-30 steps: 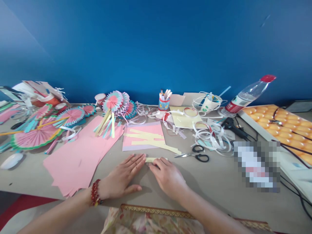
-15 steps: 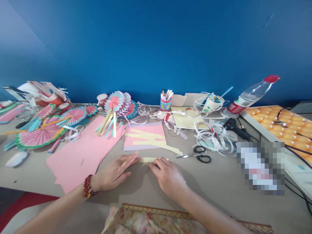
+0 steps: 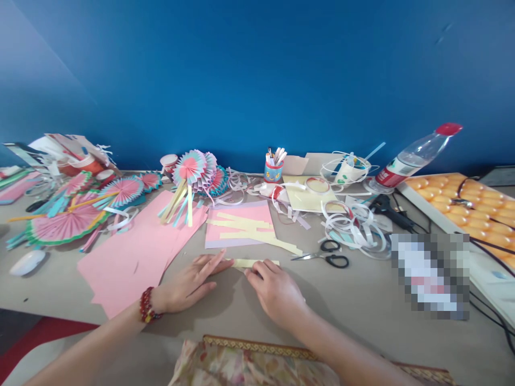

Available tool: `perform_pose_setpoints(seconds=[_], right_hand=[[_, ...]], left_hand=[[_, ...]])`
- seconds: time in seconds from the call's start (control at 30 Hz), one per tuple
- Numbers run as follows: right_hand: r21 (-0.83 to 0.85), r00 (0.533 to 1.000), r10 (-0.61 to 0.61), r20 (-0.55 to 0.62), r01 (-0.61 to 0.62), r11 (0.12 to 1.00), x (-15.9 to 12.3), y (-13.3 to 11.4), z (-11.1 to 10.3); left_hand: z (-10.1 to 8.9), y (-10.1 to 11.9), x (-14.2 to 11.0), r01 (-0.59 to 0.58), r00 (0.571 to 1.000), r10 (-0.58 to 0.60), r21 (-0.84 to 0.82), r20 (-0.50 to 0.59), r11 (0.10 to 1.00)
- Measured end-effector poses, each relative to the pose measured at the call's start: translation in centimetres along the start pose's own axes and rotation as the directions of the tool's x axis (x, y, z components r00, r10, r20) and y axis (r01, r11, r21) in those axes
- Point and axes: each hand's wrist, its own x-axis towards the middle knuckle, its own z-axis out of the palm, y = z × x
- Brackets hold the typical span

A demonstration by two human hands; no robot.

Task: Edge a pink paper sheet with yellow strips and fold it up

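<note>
A narrow pale-yellow paper strip (image 3: 246,263) lies flat on the table in front of me. My left hand (image 3: 189,283), with a red bead bracelet at the wrist, rests fingers stretched out on the strip's left end. Curled fingers of my right hand (image 3: 277,292) hold its right part, and the thumb is partly hidden. Just beyond, more pale-yellow strips (image 3: 241,228) lie loosely across a stack of pink and lilac paper (image 3: 213,236). Black-handled scissors (image 3: 332,254) rest to the right of the strips.
Large pink sheets (image 3: 124,257) spread to my left, with folded paper fans (image 3: 68,217) beyond. At the back stand a pen cup (image 3: 273,171) and a plastic bottle (image 3: 402,165). Curled white paper strips (image 3: 358,228) and a black glue gun (image 3: 392,212) lie at right.
Almost nothing differs. Both hands stay on the yellow strip, and the whole view has shifted very slightly.
</note>
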Motion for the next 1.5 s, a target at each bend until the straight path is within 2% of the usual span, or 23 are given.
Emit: perform_pose_setpoints(seconds=[0.33, 0.6, 0.73, 0.9, 1.03, 1.27, 1.5], right_hand=[[0.029, 0.999, -0.023, 0.024, 0.023, 0.999, 0.8, -1.2, 0.2], [0.11, 0.999, 0.042, 0.019, -0.044, 0.993, -0.7, -0.2, -0.6], [0.162, 0.998, 0.048, -0.032, -0.042, 0.986, -2.9, 0.8, -0.9], [0.205, 0.962, 0.148, -0.227, -0.102, 0.973, -6.1, 3.4, -1.5], [0.164, 0.919, 0.217, -0.328, -0.171, 0.972, -7.8, 5.3, -2.0], [0.14, 0.885, 0.277, -0.375, -0.242, 0.96, -9.9, 6.8, -1.6], [0.125, 0.899, 0.283, -0.334, -0.255, 0.959, -9.9, 6.5, -1.5]], left_hand=[[-0.4, -0.6, 0.1, 0.008, 1.0, -0.009, -0.089, -0.009, 0.996], [-0.6, -0.8, 0.3, 0.044, 0.999, -0.045, -0.14, -0.009, 0.989], [-0.4, -0.3, 1.0, 0.04, 0.997, -0.044, -0.06, -0.063, 0.997], [0.0, 1.2, 3.6, -0.019, 0.983, 0.042, 0.128, -0.181, 0.992], [0.7, 1.4, 6.1, -0.039, 0.985, 0.085, 0.284, -0.152, 0.958], [1.3, 0.9, 7.2, -0.018, 0.989, 0.07, 0.371, -0.129, 0.929], [1.5, 0.9, 7.4, -0.031, 0.988, 0.092, 0.417, -0.127, 0.909]])
